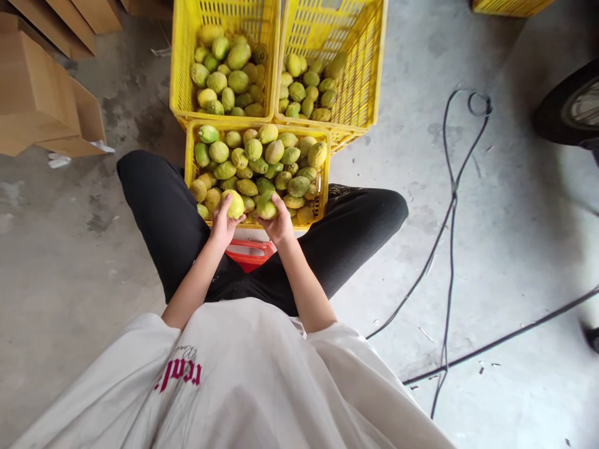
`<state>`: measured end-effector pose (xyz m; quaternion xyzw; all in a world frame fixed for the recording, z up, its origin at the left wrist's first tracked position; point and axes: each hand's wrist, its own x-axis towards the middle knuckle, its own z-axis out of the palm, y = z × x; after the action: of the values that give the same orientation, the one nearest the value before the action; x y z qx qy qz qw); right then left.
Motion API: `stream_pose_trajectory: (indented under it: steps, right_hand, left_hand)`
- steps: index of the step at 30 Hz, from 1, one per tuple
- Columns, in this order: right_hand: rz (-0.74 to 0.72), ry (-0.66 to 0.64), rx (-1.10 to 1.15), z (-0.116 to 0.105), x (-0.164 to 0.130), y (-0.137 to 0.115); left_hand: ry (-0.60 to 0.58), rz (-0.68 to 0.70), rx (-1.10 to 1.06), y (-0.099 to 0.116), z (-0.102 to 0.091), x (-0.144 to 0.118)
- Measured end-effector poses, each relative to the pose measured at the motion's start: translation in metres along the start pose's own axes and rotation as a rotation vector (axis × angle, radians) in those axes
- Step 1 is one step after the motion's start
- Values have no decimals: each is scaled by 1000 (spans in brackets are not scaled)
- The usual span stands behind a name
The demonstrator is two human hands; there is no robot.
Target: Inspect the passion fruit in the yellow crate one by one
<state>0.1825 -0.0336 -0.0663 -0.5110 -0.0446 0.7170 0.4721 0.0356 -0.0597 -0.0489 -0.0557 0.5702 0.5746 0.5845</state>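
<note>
Grey concrete floor (491, 206) — black cables (449, 212)

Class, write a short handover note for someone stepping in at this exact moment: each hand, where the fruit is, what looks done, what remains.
Left hand: closed around a yellowish fruit at the near edge of the near crate.
Right hand: closed around a greener fruit at the same edge.
Fruit: near crate heaped; left far crate about half full; right far crate holds fewer.
Done: both fruits gripped.
Left: both are in hand, not set down.
</note>
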Motion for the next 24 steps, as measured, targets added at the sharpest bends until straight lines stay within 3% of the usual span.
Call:
stream_pose_trajectory:
  steps: [9,16,24]
  right_hand:
    - [22,-88,21,0,-3,-2]
    - [110,-34,167,8,-13,-15]
    - [92,8,135,19,-17,-14]
  left_hand:
    - [-70,-59,-5,1,1,-6]
    - [6,-109,-22,15,2,-9]
    - [-49,-62,1,26,-9,-12]
